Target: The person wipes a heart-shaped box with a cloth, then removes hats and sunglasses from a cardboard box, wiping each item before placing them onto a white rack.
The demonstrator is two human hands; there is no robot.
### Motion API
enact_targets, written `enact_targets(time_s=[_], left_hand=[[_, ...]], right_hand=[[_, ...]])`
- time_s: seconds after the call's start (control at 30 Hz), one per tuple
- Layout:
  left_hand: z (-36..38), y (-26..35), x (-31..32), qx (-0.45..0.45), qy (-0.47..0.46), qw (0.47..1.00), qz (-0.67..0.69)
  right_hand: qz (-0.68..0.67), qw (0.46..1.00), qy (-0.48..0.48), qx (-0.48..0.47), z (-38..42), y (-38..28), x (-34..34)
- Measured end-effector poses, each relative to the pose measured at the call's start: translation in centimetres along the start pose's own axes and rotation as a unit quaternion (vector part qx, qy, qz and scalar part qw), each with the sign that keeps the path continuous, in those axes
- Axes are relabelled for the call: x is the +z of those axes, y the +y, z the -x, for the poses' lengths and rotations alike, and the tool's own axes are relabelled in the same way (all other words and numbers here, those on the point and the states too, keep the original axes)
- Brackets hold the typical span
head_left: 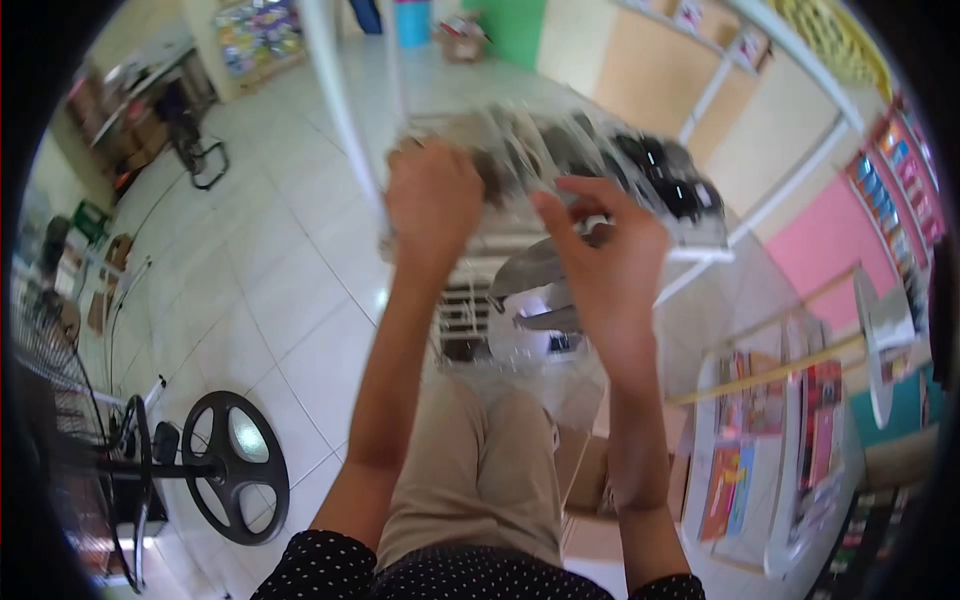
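My left hand is closed at the left side of a white rack, its fingers curled and blurred; what they hold, if anything, cannot be made out. On the right, my right hand has its thumb and forefinger curved near each other, with a pair of grey shoes hanging from its grip in front of the shelf. Beyond both hands, black shoes and other footwear in clear plastic lie on the top shelf. Motion blur hides their details.
An open cardboard box sits on the floor by my legs. White display shelves with packaged goods stand at the right. To the left are a fan and a black round base on the tiled floor.
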State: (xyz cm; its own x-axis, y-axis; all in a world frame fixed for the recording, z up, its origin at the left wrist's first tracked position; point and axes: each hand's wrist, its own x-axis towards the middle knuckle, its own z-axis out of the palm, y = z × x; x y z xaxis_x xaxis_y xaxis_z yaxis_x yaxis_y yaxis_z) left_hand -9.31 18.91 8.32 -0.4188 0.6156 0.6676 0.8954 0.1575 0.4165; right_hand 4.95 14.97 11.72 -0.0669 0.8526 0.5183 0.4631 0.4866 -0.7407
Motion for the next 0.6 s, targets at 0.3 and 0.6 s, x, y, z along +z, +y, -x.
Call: enact_targets(time_s=[0.3, 0.6], left_hand=[[6.2, 0.2, -2.3, 0.193, 0.103, 0.942, 0.254], [18.3, -1.7, -1.7, 0.209, -0.114, 0.916, 0.322]], right_hand=[[0.032, 0.937, 0.125, 0.324, 16.7, 11.2, -14.7], [0.345, 0.79, -0.082, 0.5, 39.1, 31.4, -13.5]])
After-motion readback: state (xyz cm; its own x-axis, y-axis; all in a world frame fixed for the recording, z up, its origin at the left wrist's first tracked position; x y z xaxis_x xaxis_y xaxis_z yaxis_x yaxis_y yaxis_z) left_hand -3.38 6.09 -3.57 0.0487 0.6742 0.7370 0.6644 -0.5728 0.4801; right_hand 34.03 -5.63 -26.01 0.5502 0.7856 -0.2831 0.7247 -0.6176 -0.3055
